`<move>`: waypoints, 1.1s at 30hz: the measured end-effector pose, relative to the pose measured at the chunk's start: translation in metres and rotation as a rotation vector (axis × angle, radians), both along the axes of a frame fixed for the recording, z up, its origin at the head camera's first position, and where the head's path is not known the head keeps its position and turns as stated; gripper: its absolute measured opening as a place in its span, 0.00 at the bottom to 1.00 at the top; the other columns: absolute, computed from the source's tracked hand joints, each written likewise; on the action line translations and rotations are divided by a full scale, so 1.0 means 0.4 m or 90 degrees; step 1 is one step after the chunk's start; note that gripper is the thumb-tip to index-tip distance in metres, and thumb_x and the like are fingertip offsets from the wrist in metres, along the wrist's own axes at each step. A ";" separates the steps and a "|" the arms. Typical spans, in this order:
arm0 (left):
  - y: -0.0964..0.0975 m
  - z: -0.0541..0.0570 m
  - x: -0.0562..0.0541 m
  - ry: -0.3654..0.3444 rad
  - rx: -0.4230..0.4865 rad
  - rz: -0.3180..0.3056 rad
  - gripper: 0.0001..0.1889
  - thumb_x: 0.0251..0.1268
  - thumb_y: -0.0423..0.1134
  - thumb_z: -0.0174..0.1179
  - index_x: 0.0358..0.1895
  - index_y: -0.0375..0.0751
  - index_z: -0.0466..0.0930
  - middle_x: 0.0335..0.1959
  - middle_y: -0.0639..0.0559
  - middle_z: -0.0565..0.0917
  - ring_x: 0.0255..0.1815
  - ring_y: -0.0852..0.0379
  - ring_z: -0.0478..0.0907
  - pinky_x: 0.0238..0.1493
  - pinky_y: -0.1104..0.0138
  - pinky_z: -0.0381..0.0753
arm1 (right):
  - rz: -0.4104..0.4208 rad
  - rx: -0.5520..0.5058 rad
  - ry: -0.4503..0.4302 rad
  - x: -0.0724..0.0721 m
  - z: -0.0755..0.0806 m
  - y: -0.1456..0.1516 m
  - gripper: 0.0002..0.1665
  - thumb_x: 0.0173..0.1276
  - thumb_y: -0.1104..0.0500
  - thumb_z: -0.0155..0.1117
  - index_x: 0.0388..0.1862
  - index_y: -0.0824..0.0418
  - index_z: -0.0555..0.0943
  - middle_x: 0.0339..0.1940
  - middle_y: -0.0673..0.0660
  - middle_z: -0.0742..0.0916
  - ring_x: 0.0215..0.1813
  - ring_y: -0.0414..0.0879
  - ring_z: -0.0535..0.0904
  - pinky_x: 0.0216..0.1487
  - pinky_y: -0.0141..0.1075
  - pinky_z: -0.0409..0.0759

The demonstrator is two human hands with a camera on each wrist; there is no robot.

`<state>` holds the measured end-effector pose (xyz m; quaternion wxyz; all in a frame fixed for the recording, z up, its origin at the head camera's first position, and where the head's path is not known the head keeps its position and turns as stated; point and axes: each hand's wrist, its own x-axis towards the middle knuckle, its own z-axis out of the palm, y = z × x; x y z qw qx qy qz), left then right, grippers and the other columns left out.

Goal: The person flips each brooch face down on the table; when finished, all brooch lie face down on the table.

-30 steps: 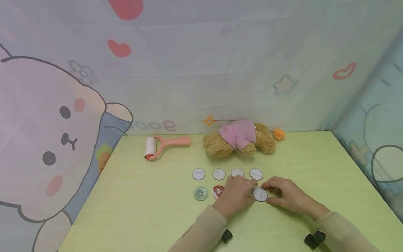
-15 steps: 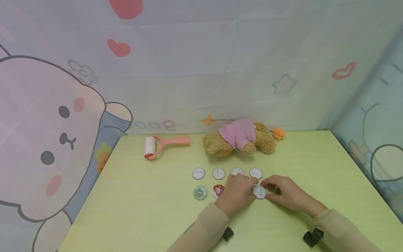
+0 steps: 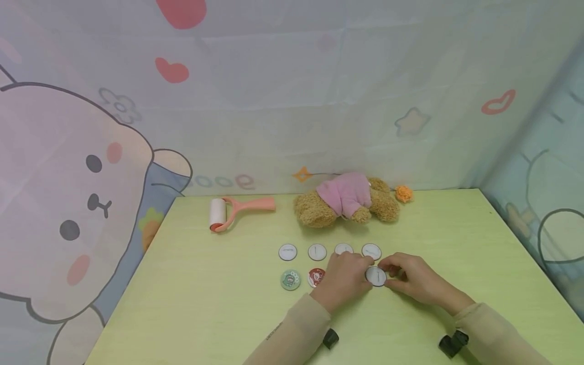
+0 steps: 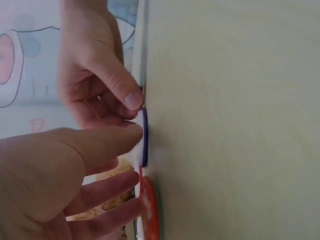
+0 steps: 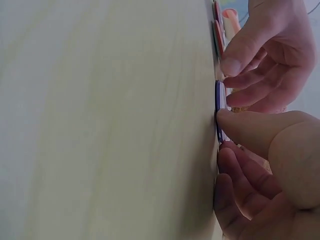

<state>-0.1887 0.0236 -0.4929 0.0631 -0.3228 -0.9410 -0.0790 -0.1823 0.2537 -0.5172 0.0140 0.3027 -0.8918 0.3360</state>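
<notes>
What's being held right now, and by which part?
A round badge, by opposite sides of its rim, between the left hand and right hand.

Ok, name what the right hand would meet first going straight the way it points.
The badge that the right hand seems to touch; the left hand looks next in line, though depth is unclear.

The head view looks forward and down at the table (image 3: 182,304) from high up. The wrist views look along it, low, near and tipped sideways. All share the left hand (image 3: 344,276), right hand (image 3: 414,280) and one white badge (image 3: 376,277).
</notes>
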 end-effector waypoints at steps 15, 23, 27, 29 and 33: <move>-0.166 0.046 -0.019 -0.047 0.119 -0.087 0.20 0.65 0.49 0.72 0.57 0.49 0.87 0.50 0.57 0.90 0.51 0.57 0.85 0.55 0.62 0.82 | -0.007 0.009 0.044 -0.005 0.036 -0.022 0.20 0.64 0.63 0.78 0.54 0.61 0.85 0.46 0.51 0.89 0.46 0.45 0.85 0.45 0.39 0.87; -0.221 0.028 -0.021 -0.061 0.138 -0.102 0.21 0.62 0.47 0.76 0.57 0.47 0.88 0.46 0.54 0.90 0.41 0.60 0.81 0.46 0.65 0.79 | 0.060 0.030 0.117 -0.018 0.055 -0.078 0.20 0.63 0.61 0.80 0.53 0.62 0.86 0.49 0.53 0.90 0.52 0.49 0.86 0.53 0.49 0.85; -0.231 0.026 -0.018 -0.064 0.110 -0.089 0.23 0.60 0.51 0.77 0.57 0.47 0.88 0.40 0.56 0.89 0.42 0.60 0.80 0.42 0.65 0.75 | 0.084 0.060 0.135 -0.022 0.058 -0.109 0.21 0.61 0.59 0.81 0.52 0.63 0.86 0.49 0.54 0.90 0.53 0.50 0.86 0.55 0.51 0.84; -0.232 0.024 -0.017 -0.054 0.095 -0.087 0.23 0.59 0.52 0.78 0.56 0.48 0.88 0.37 0.58 0.89 0.42 0.61 0.80 0.41 0.65 0.75 | 0.089 0.074 0.127 -0.021 0.058 -0.122 0.21 0.61 0.58 0.81 0.52 0.63 0.87 0.49 0.53 0.89 0.53 0.49 0.85 0.56 0.50 0.83; -0.229 0.017 -0.019 -0.038 0.080 -0.096 0.22 0.58 0.50 0.78 0.55 0.48 0.89 0.32 0.61 0.88 0.37 0.64 0.80 0.39 0.68 0.76 | 0.093 0.090 0.093 -0.019 0.057 -0.145 0.22 0.61 0.57 0.81 0.52 0.63 0.86 0.50 0.53 0.89 0.54 0.49 0.84 0.57 0.49 0.83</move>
